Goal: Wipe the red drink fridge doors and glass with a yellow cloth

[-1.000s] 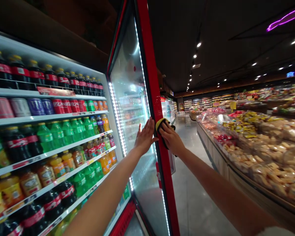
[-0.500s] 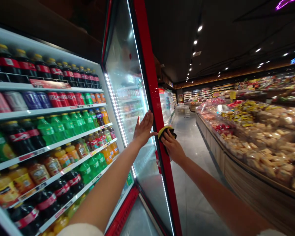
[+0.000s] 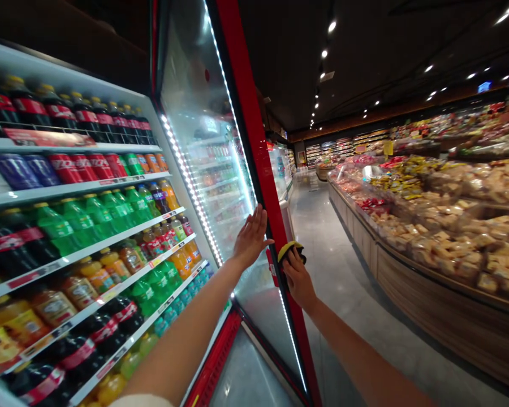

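Observation:
A glass fridge door [image 3: 201, 147] with a red frame [image 3: 261, 161] stands swung open in front of me. My left hand [image 3: 251, 238] lies flat with its fingers stretched out against the inner side of the door, near the strip of lights at its edge. On the outer side, my right hand [image 3: 297, 276] presses a yellow and black cloth [image 3: 292, 249] to the red frame, its fingers bent over it. Part of the cloth is hidden under those fingers. A small red label [image 3: 273, 270] sits on the door edge between the two hands.
On the left, fridge shelves [image 3: 80, 249] hold rows of cola bottles [image 3: 87, 116], cans [image 3: 82, 167] and green soda bottles [image 3: 72, 217]. To the right, a wood-sided display counter [image 3: 411, 288] bears packaged food. A grey tiled aisle [image 3: 318, 220] runs between.
The right hand and cloth have slid down along the red frame. The left hand has shifted slightly lower on the door. The view has turned a little to the right.

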